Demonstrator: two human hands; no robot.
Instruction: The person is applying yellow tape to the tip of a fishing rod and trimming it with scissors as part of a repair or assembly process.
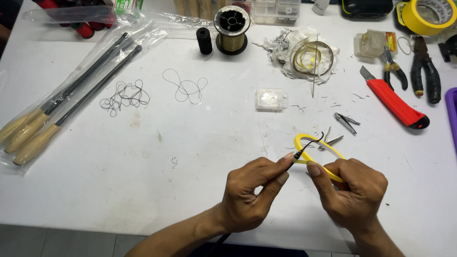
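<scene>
Low in the frame, right of centre, we see our left hand (250, 197) with its fingers closed, pinching the shank of a small dark metal hook (310, 143) whose curved end points up and to the right. Our right hand (354, 192) has its fingers closed on a loop of flat yellow plastic strip (299, 141), touching the hook just above the white table (190, 157). Just beyond lie small metal nail clippers (346, 122). A red-handled utility knife (394, 102) lies at mid right, and a spool of gold wire (232, 28) stands at top centre.
</scene>
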